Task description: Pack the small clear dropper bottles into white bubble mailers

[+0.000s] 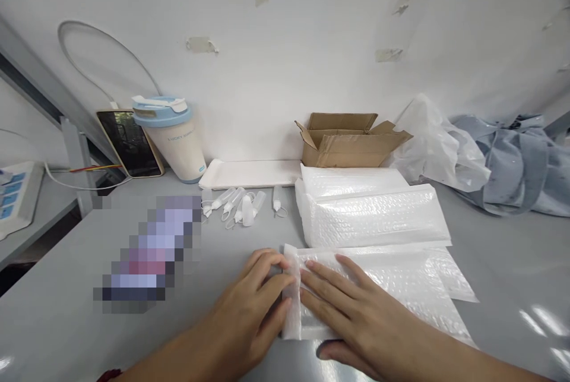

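A white bubble mailer (392, 287) lies flat on the grey table in front of me, with a narrow flap folded over at its left end. My left hand (258, 305) has its fingers curled around that flap edge, fingertips and thumb touching it. Spread flat on the mailer just right of the fold is my right hand (351, 311), palm down and fingers extended. More white bubble mailers (374, 215) are stacked loosely just behind, and part of another shows under the right side of the one I touch.
Several small clear squeeze bottles (247, 210) lie behind my left hand. A pixelated object (151, 251) sits on the left. Along the wall stand a propped phone (131, 144), a lidded cup (173, 147), a flat white stack (253, 173), an opened cardboard box (351, 147), a plastic bag (440, 150) and a blue-grey bag (525, 162).
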The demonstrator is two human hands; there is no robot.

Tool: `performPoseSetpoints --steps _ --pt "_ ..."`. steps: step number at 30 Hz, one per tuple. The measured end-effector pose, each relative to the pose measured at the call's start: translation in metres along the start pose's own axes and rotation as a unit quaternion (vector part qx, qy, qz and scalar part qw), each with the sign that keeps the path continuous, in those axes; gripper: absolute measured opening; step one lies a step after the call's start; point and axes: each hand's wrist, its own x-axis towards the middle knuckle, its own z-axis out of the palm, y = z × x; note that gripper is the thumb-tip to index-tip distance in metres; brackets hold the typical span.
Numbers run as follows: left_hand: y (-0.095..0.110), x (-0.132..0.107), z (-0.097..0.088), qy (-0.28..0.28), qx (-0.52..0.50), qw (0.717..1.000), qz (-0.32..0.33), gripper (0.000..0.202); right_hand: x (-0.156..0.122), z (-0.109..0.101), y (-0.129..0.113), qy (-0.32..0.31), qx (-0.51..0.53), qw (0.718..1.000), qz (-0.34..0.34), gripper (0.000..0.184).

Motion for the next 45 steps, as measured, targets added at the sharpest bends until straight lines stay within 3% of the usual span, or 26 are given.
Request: performPoseSetpoints --steps 11,20,31,35,38,42,45 --pt "-0.003 -0.003 0.003 -0.002 0.074 0.996 0.050 0.040 0.002 0.003 -0.001 -0.007 0.017 1.000 0.024 0.056" --pt "-0.005 -0.003 -0.001 -0.036 0.019 0.999 0.029 0.046 0.002 0.002 -0.005 0.003 0.014 0.999 0.050 0.062" --pt "-0.014 -0.004 0.004 -0.075 -0.020 0.997 -0.001 0.061 0.001 0.000 -0.007 0.018 -0.049 0.998 -0.041 0.042" --pt "-0.012 -0.001 0.000 -0.089 -0.015 0.996 -0.001 0.060 0.003 -0.005 -0.013 0.018 -0.040 0.998 -0.044 0.037" --pt "-0.012 0.001 -0.004 -0.093 -0.013 0.995 0.017 0.064 0.004 -0.003 -0.015 0.030 -0.035 0.998 -0.048 0.035" --pt "-0.014 0.001 -0.002 -0.096 0.002 0.993 0.072 0.088 0.005 0.001 -0.016 0.049 -0.046 0.997 -0.033 0.036" --pt "-0.014 -0.001 0.005 -0.055 0.031 0.993 0.098 0.083 0.007 -0.003 -0.017 0.086 -0.050 0.995 -0.033 0.033"
